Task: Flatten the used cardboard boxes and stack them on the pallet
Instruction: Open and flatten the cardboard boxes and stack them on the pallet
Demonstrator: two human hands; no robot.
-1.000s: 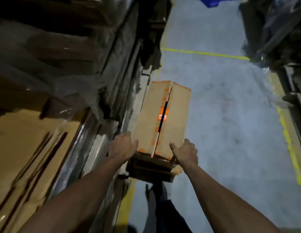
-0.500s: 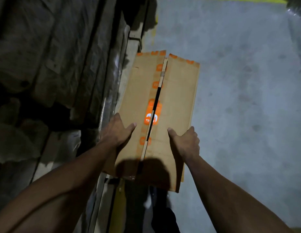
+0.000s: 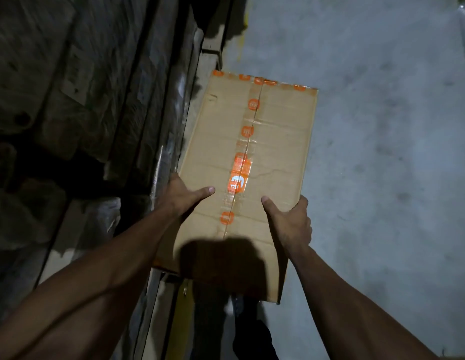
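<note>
A brown cardboard box (image 3: 275, 141) with orange-printed tape along its centre seam is held in front of me above the floor, its top flaps meeting at the seam. My left hand (image 3: 183, 196) grips the box's left edge, thumb lying across the top face. My right hand (image 3: 291, 222) grips the right edge near the closer end, thumb on top and fingers wrapped over the side. A dark shadow covers the box's near end. No pallet can be made out.
A tall stack of plastic-wrapped goods (image 3: 96, 100) rises close on the left. Grey concrete floor (image 3: 382, 152) spreads to the right. A yellow floor line (image 3: 179, 320) runs below the box, beside my dark trouser leg (image 3: 252, 333).
The gap between the top flaps has narrowed to a taped seam. The box fills more of the view and my head has tilted further down. Both hands keep their grip on its sides.
</note>
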